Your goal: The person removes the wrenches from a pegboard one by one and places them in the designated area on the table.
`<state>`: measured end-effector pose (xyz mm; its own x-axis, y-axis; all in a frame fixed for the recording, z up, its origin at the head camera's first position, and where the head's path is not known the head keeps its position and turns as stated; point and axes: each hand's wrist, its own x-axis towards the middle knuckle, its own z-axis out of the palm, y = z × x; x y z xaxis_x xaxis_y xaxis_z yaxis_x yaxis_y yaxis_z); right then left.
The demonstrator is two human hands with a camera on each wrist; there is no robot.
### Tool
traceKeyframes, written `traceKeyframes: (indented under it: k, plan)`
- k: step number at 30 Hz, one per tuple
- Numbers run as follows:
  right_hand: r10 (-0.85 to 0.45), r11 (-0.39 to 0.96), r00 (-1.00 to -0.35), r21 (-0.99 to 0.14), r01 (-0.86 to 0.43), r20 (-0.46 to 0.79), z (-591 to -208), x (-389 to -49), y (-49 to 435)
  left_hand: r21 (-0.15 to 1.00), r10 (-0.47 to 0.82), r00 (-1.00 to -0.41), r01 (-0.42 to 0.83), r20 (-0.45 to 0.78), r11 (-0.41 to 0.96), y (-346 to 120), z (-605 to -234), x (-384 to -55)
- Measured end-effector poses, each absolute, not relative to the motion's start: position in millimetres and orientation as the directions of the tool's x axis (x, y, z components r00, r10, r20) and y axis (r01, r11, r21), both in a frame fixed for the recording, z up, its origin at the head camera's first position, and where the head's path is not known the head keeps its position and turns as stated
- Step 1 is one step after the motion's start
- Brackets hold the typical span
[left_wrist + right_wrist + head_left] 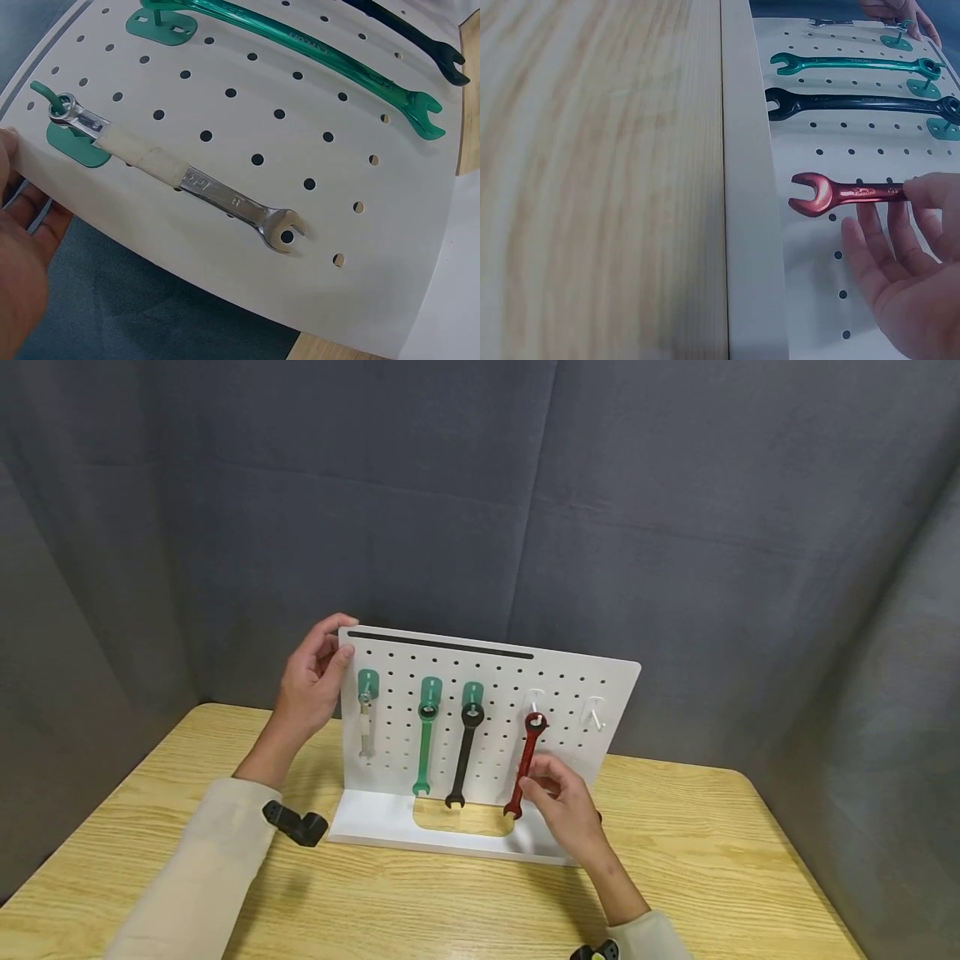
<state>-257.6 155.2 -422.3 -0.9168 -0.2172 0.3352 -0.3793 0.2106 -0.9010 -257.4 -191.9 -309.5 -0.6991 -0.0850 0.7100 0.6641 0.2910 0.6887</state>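
Note:
My left hand (311, 681) grips the upper left edge of a white pegboard (393, 768), thumb on its front. With thumb and fingers, my right hand (566, 806) pinches the shaft of a red combination wrench (527, 760). Its ring end is at a white hook (534, 697), and its open end points down. A green wrench (424, 756) and a black wrench (463, 760) hang from green hooks to its left. Nearest my left hand hangs a small silver wrench (217, 191) with pale tape around its shaft.
At the board's far right a white hook (596, 717) carries no wrench. The board's white base (375, 818), with a cutout, stands on a wooden table (360, 902). Behind the table hangs a dark grey curtain (420, 527).

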Motion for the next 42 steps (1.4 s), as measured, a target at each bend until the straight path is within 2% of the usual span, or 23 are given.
traceKeyframes:
  k: [4, 11, 22, 36, 42]
  plan:
    - [-0.228, 0.175, -0.921, -0.918, -0.357, 0.315, -423, -257, 157, 0.695, -0.091, -0.703, 0.660, 0.705, 0.285, -192, -311, -259]
    - [-0.219, 0.143, -0.927, -0.930, -0.338, 0.304, -422, -253, 158, 0.704, -0.107, -0.713, 0.638, 0.693, 0.311, -203, -334, -288]
    - [-0.275, 0.114, -0.916, -0.936, -0.334, 0.293, -414, -239, 163, 0.707, -0.119, -0.714, 0.629, 0.690, 0.325, -203, -336, -287]
    - [-0.315, 0.075, -0.928, -0.969, -0.236, 0.201, -393, -220, 166, 0.692, -0.094, -0.708, 0.640, 0.700, 0.334, -207, -334, -285]
    - [-0.349, 0.040, -0.916, -0.973, -0.226, 0.199, -390, -217, 169, 0.689, -0.085, -0.709, 0.640, 0.701, 0.340, -207, -335, -287]
